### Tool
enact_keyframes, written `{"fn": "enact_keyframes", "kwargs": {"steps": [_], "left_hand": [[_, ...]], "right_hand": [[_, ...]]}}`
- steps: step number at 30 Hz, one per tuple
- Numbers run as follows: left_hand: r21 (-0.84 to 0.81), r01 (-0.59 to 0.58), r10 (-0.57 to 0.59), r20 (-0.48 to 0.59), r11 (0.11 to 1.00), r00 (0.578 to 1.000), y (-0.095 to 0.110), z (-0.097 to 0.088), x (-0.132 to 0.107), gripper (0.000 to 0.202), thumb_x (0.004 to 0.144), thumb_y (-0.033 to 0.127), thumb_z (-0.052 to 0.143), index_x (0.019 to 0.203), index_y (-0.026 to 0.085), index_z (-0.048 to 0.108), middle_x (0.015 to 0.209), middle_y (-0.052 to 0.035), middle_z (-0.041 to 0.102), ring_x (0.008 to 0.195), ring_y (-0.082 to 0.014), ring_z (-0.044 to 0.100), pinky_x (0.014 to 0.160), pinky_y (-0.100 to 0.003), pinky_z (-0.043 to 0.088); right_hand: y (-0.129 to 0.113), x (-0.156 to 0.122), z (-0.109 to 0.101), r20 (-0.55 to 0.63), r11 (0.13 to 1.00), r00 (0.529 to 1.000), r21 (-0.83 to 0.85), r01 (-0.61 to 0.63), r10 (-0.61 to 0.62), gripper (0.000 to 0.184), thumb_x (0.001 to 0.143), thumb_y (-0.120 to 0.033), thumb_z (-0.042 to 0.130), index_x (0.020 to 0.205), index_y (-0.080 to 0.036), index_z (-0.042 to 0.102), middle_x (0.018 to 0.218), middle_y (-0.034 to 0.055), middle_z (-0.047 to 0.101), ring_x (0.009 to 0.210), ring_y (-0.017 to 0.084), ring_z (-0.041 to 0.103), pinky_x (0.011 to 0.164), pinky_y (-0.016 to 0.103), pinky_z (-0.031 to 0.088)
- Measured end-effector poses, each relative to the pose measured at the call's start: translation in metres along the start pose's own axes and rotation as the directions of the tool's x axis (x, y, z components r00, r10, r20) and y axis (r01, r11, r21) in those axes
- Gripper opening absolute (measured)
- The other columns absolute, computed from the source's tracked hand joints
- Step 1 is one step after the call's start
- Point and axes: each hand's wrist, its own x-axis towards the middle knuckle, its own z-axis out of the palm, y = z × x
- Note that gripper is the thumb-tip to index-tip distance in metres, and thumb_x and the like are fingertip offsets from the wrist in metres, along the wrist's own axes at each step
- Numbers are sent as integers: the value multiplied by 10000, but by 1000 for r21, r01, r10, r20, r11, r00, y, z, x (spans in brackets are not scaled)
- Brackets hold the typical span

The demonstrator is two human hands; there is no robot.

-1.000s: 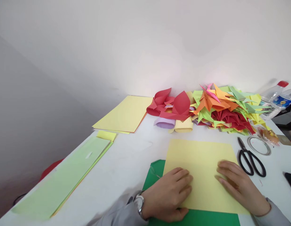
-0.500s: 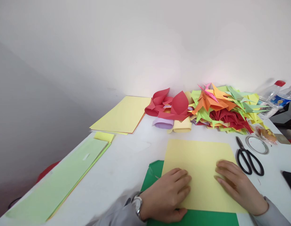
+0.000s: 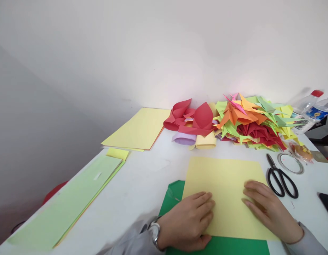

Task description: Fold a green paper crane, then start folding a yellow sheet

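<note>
A sheet of yellow paper (image 3: pixel 227 177) lies flat before me, partly over a green sheet (image 3: pixel 219 246). My left hand (image 3: pixel 187 221), with a watch at its wrist, rests on the yellow sheet's left side, fingers stretched out and thumb near the lower edge. On the sheet's right side lies my right hand (image 3: pixel 271 210), its fingers slightly bent and apart. Neither hand grips anything. Black-handled scissors (image 3: pixel 279 177) lie just beyond my right hand, beside a roll of tape (image 3: pixel 290 163).
Folded colored paper shapes (image 3: pixel 254 124) are heaped at the back right, near red curled paper pieces (image 3: pixel 202 120). Yellow sheets (image 3: pixel 138 129) and long pale green strips (image 3: pixel 70 202) lie along the left. Plastic bottles (image 3: pixel 316 111) stand or lean at the far right.
</note>
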Motion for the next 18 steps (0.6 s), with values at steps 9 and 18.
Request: {"fn": "enact_keyframes", "kwargs": {"steps": [9, 18], "left_hand": [[-33, -6, 6, 4, 999, 1000, 0, 2, -4, 233, 857, 329, 550, 980, 140, 607, 1041, -155, 691, 1117, -290, 603, 978, -439, 492], [-67, -3, -2, -73, 998, 997, -2, -4, -3, 154, 889, 259, 506, 941, 145, 596, 959, -133, 701, 1075, -239, 632, 967, -368, 512]], "right_hand": [[-2, 1, -1, 1, 1000, 1000, 0, 12, -12, 204, 915, -316, 585, 1082, -237, 672, 1144, 101, 663, 1127, 263, 606, 925, 399, 555], [-1, -1, -12, 140, 995, 990, 91, -29, 16, 315, 862, -391, 654, 1139, -245, 680, 1255, 120, 630, 1223, 301, 552, 993, 430, 511]]}}
